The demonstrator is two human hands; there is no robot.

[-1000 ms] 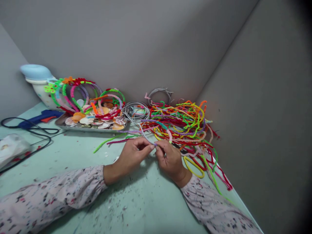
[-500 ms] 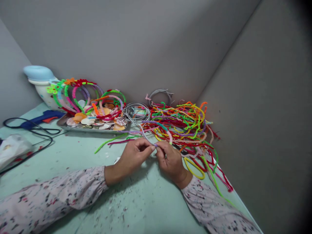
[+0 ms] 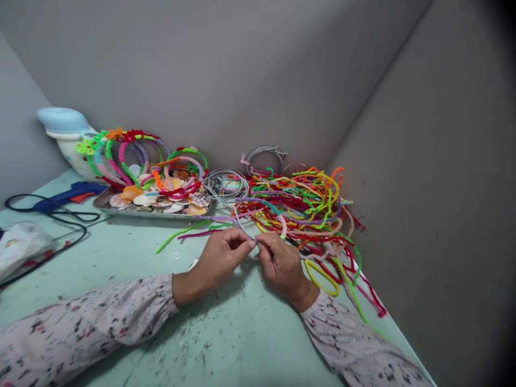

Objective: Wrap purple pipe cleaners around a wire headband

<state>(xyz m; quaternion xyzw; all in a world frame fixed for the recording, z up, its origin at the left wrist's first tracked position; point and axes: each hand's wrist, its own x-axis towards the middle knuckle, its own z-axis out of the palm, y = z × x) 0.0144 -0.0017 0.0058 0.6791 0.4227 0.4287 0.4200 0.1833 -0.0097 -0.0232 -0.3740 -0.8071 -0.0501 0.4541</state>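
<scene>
Pinching a grey wire (image 3: pixel 242 223) between the left hand (image 3: pixel 217 263) and the right hand (image 3: pixel 284 269)

The pale green table (image 3: pixel 226 344), the largest surface, is cut off by the lower edge of the view. Both floral sleeves (image 3: pixel 100 314) also run out of view. At right lies a tangled pile of multicoloured fuzzy stems (image 3: pixel 310 196), whose overlaps obscure single strands. At left, a metal tray (image 3: pixel 153 215) bears shells (image 3: pixel 145 200) and fuzzy-wrapped hoops (image 3: pixel 122 156); the hoops partly cover a white container with a blue top (image 3: pixel 64 121). A blue glue gun (image 3: pixel 60 199) lies beside the tray, and a white bag (image 3: pixel 24 242) is cut off at the left edge. Between tray and pile rests a wire coil (image 3: pixel 231 171).

The left thumb and forefinger are closed on the grey wire, in front of the coil and pile. The right thumb and forefinger, just beside them, are closed at a small purple tip (image 3: pixel 258 241) on the wire; the fingers conceal most of this point. A banded fuzzy curve (image 3: pixel 274 210), purple, teal and pink, passes behind the right hand; whether it joins the wire cannot be told.
</scene>
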